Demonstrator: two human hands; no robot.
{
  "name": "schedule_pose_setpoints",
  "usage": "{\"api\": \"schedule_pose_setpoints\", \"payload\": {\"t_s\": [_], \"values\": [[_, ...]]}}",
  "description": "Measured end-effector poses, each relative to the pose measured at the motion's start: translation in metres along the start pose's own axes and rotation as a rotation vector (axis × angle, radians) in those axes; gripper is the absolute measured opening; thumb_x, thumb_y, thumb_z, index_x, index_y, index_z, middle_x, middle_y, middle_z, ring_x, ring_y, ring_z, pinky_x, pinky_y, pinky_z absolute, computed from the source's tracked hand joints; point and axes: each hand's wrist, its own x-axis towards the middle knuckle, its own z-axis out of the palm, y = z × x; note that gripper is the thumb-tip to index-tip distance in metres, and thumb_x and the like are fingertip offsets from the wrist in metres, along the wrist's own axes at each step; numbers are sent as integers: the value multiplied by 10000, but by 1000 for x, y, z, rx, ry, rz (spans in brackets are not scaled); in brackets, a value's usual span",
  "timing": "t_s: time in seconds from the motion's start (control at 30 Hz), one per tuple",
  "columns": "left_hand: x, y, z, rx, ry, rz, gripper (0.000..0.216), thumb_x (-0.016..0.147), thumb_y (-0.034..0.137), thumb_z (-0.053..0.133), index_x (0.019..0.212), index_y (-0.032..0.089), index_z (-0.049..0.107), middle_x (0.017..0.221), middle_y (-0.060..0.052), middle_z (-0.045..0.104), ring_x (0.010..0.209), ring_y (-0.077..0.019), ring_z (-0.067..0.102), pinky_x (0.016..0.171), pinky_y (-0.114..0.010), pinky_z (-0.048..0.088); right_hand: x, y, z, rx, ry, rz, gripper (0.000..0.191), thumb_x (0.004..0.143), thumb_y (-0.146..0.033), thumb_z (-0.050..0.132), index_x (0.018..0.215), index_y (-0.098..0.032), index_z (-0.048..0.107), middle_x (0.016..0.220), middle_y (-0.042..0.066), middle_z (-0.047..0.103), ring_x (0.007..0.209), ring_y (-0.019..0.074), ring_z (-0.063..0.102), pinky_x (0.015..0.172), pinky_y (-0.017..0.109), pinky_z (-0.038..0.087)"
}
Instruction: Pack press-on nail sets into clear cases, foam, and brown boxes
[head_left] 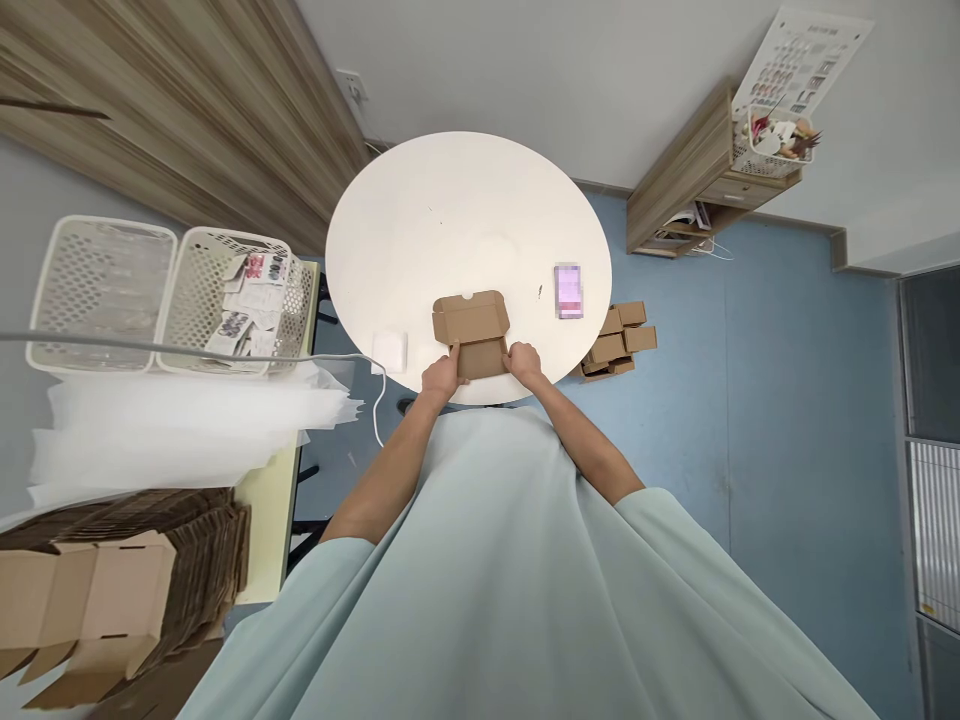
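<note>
Round white table (450,200) on blue floor (787,420), even indoor light. Wood-panel wall (187,100) far left, plain white wall (562,70) behind. Wooden shelf unit (694,175) w/ drawer at far rt.

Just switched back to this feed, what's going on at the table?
A person at the round white table holds a small cardboard box at its near edge, left hand and right hand gripping its two sides. The lid flap is open, pointing away from them. A phone lies on the table to the right, a white pad with a cable to the left. More small boxes are piled on the floor by the table's right side.
</note>
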Motion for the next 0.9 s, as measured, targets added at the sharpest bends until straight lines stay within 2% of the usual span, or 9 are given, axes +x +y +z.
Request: {"api": "schedule_pose_setpoints", "payload": {"t_s": [0.2,0.5,0.63,0.77,0.9], "values": [[-2,3,2,-18,-1,-2,1061,967,398,739,1799,269,93,1369,-196,690,1212,-363,712,931,-400,566,2,-12,3,-64,2,19,187,1020,-115,609,1133,-134,756,1233,228,762,1152,321,749,901,354,557],[-8,6,3,-70,28,16,1011,991,382,705,1796,279,102,1368,-196,674,1203,-364,713,929,-392,567,-8,-9,-4,-88,23,22,229,1056,-184,544,1138,-128,750,1203,240,762,1137,345,739,906,393,556],[-22,4,9,-98,51,61,902,1028,352,675,1783,281,186,1346,-192,664,1182,-367,719,932,-406,565,-14,1,-8,-103,59,53,264,1093,-287,531,1135,-151,754,1160,227,774,1131,340,745,915,392,550],[-40,-17,10,-213,179,47,617,1102,434,555,1659,208,413,1364,-189,652,1165,-360,720,925,-424,582,-21,13,-13,-112,80,102,355,1111,-453,540,1080,-181,766,1127,199,794,1107,337,758,904,392,549],[-37,-55,-1,-331,357,-161,529,1117,442,494,1562,158,466,1487,-235,564,1199,-380,707,913,-436,599,-31,16,-17,-88,138,152,387,1111,-490,536,1053,-193,776,1093,180,813,1070,332,767,875,383,547]]}}
